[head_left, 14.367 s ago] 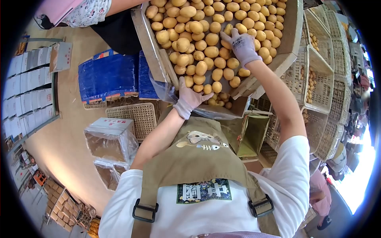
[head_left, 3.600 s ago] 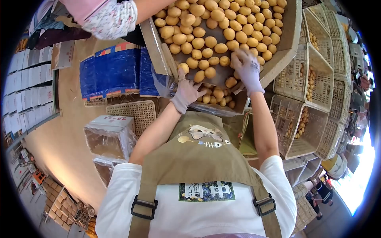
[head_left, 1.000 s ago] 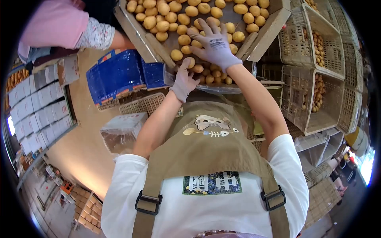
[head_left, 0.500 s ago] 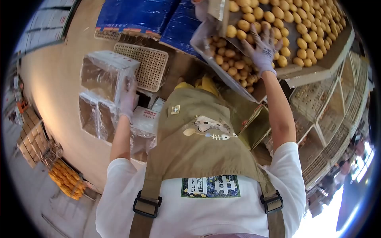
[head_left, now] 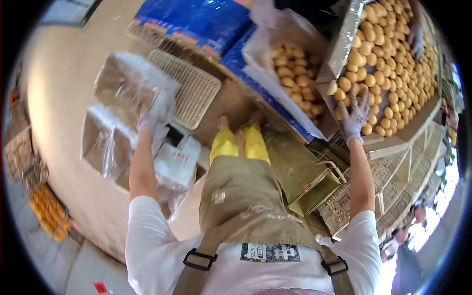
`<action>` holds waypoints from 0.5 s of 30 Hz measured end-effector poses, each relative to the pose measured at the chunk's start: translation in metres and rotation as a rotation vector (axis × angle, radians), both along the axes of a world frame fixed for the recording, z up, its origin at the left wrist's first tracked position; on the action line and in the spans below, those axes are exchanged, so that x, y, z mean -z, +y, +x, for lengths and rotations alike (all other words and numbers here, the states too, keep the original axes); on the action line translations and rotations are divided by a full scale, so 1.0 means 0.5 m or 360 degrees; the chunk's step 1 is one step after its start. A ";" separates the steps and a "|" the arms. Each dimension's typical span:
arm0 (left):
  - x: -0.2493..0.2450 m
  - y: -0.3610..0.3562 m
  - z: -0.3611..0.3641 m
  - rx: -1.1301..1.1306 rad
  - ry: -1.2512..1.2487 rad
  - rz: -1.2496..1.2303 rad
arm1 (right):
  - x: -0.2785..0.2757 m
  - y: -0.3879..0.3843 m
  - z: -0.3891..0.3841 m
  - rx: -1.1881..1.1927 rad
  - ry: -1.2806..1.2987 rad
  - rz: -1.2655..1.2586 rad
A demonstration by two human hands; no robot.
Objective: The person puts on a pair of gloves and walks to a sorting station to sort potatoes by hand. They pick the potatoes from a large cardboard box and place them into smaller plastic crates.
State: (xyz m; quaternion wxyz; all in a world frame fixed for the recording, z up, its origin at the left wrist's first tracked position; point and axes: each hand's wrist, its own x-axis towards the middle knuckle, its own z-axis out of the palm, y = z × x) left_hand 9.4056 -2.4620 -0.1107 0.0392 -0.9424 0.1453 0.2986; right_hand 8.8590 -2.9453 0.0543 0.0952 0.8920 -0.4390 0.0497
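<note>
My right hand [head_left: 355, 118], in a pale glove, rests with spread fingers on round yellow-brown fruits [head_left: 364, 74] at the near left corner of a wide sorting tray [head_left: 393, 151]. My left hand [head_left: 147, 118], also gloved, is at the upper inner side of a plastic-lined box [head_left: 115, 81]; its fingers are partly blurred, and whether they grip anything is unclear. A second lined box [head_left: 101, 147] lies just below it. Between the tray and a blue-covered stack stands a lined carton [head_left: 263, 61] with more fruits [head_left: 295, 78] inside.
A woven plastic crate [head_left: 189, 88] lies beyond the boxes. Blue-covered boxes [head_left: 196, 22] stand at the top. A small white box [head_left: 177, 160] and a green bag [head_left: 314, 194] are near my body. A co-worker's gloved hand [head_left: 416, 39] is over the tray; another gloved hand [head_left: 264, 12] is by the carton.
The view has shifted, with the tray now farther right. My right hand stays on the fruits near the tray's corner. A co-worker's hand has appeared over the tray's far side.
</note>
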 end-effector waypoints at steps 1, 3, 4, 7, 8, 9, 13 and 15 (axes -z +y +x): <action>0.001 -0.012 -0.003 -0.0047 0.0072 0.0070 | -0.004 0.001 0.002 0.0017 -0.0012 0.0052; 0.014 -0.037 0.003 -0.0010 0.0212 0.0197 | -0.007 0.000 0.002 0.0005 0.0002 0.0019; 0.025 -0.037 0.009 0.0064 0.0275 0.0253 | -0.008 0.001 0.005 0.0021 0.0022 0.0028; 0.028 -0.073 -0.004 0.0371 0.0225 0.0248 | -0.013 0.004 0.010 0.0040 0.0014 0.0057; 0.013 -0.099 -0.019 0.0492 0.0161 0.0215 | -0.013 0.002 0.011 0.0041 -0.0009 0.0064; -0.024 -0.129 -0.030 0.0445 0.0054 0.0085 | -0.014 0.000 0.012 0.0057 -0.0085 0.0108; -0.234 -0.242 -0.053 0.0285 -0.0254 -0.0434 | -0.022 0.002 0.016 0.0075 -0.0084 0.0124; -0.342 -0.289 -0.083 0.0062 -0.0109 -0.0602 | -0.023 0.001 0.016 0.0070 -0.0080 0.0110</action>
